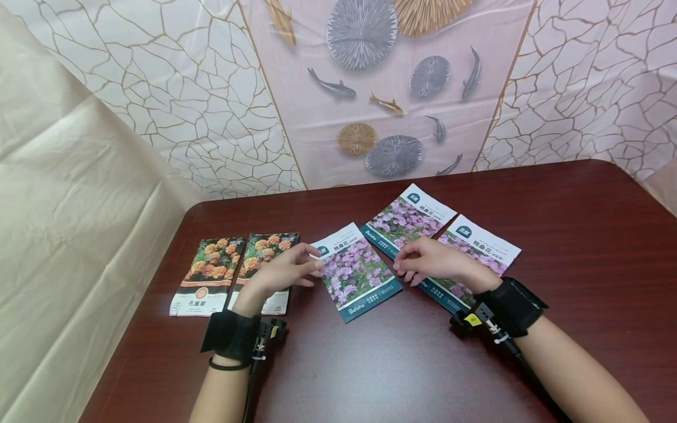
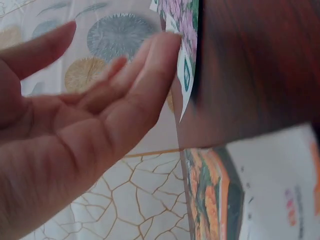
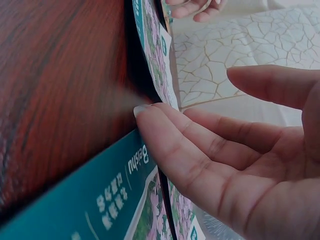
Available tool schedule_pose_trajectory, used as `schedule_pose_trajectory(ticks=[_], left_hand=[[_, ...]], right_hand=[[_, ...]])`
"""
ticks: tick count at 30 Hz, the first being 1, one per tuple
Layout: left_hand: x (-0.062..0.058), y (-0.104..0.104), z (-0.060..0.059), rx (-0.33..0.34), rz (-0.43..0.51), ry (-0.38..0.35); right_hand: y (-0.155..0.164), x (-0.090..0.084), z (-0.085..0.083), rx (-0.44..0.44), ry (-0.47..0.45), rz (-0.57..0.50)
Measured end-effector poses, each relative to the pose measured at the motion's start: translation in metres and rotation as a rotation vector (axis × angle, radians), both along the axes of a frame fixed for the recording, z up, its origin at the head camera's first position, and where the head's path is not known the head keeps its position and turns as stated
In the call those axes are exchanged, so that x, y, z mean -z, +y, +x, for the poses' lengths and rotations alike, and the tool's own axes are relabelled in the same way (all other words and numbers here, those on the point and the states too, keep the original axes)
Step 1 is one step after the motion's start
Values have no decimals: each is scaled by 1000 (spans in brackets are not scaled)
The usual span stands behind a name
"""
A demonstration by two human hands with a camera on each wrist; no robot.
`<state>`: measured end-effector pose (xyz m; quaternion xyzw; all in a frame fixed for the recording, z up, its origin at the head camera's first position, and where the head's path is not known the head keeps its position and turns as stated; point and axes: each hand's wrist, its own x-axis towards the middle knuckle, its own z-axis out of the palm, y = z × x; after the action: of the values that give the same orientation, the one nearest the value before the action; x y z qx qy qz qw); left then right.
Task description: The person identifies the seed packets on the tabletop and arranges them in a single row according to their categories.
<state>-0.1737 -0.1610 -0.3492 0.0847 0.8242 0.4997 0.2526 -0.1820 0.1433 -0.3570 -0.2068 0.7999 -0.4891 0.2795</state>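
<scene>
My left hand (image 1: 282,271) hangs beside the left edge of the middle seed packet (image 1: 358,276), which has pink-purple flowers and a teal band. In the left wrist view its thumb stands apart from the loosely bent fingers (image 2: 142,90), with nothing between them. My right hand (image 1: 436,258) is over two more pink-flower packets, one farther back (image 1: 409,218) and one to the right (image 1: 492,244), partly covered by hand and wrist. The right wrist view shows its fingers (image 3: 170,145) relaxed and holding nothing, fingertips close by a packet's teal edge (image 3: 107,185).
Two seed packets with orange flowers lie side by side at the left, one at the outer side (image 1: 211,264) and one (image 1: 264,249) partly behind my left hand. All lie on a dark red-brown table (image 1: 338,370). A patterned cloth (image 1: 365,106) hangs behind its far edge.
</scene>
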Motion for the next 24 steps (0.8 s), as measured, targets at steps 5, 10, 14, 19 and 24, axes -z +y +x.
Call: schedule_pose_trajectory(ticks=[5,10,14,19,24], left_hand=[[2,2,1,125,-75,24],[3,2,3,159,-101,41],[3,2,3,169,-118,46],[2,3,3,166,-129,48],[2,3,3,168,-131,48]], right_hand=[[-1,2,-1,-4,-27,-23],[-3,4,0,1,-57,-42],[-5,6,2,8,-86,-56],[-8,8,4,17,-104,-90],[-9,10,4,17,-90,-86]])
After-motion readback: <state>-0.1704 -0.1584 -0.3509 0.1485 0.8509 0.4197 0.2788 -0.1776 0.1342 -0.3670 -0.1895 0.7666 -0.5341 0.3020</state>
